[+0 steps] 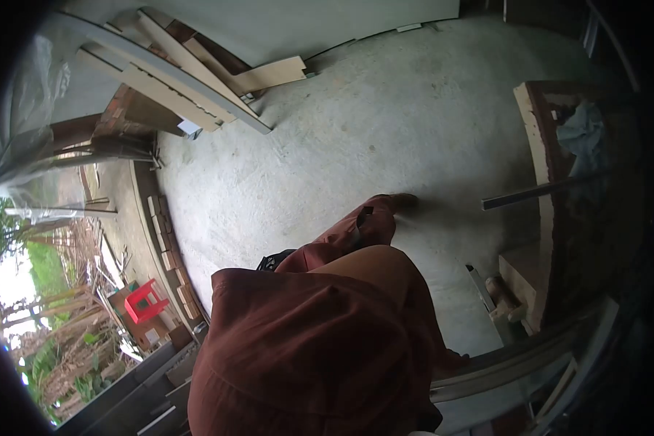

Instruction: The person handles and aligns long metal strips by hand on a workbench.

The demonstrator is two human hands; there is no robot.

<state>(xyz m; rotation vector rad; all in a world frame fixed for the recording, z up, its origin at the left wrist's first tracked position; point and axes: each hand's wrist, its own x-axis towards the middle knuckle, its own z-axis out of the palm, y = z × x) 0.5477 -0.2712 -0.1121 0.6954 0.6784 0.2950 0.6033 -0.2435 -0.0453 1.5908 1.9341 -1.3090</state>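
Note:
Neither my left hand nor my right hand can be made out. Dark red clothing (305, 341) fills the lower middle of the head view. Above it lies a tan-brown rounded surface (378, 267), whose nature I cannot tell. A dark red trouser leg (341, 236) reaches up to a dim foot (405, 201) on the concrete floor (327, 145). Another foot-like shape (454, 359) shows at the lower right. A black item with pale marks (275, 260) sticks out at the left of the clothing.
Long boards (174, 80) lean at the upper left. A red plastic stool (146, 301) is outside, beyond a row of bricks (168, 240). At the right are a dark bar (538, 190), a pale cloth (581, 131) and a metal-framed piece (487, 291).

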